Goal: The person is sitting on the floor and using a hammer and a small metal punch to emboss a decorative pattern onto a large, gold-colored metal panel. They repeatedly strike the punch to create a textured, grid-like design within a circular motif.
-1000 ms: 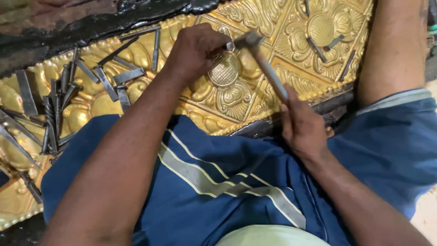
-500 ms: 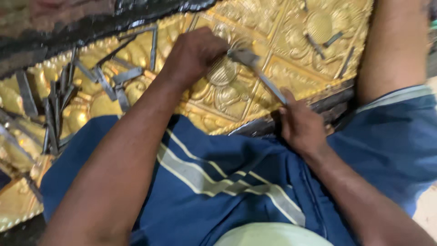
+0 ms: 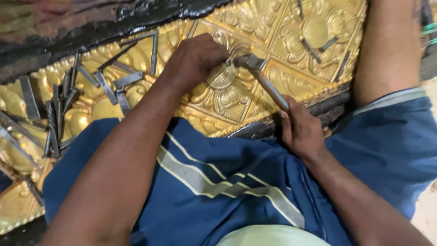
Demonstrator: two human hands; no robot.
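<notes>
Soft, even light fills the view, with mild glare on the raised ridges of the embossed golden sheet. The hammer head is slightly motion-blurred. The top-left corner is smeared and out of focus, and shadows stay faint under the forearms.

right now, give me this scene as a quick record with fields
left hand: fist closed on a small punch, tip on the round medallion
right hand: grips the hammer by its handle, head at the punch top
workpiece: gold embossed metal sheet, floral relief, dark border
loose tools: steel punches scattered on the sheet at left, a few more upper right
clothing: blue striped cloth over the lap
</notes>
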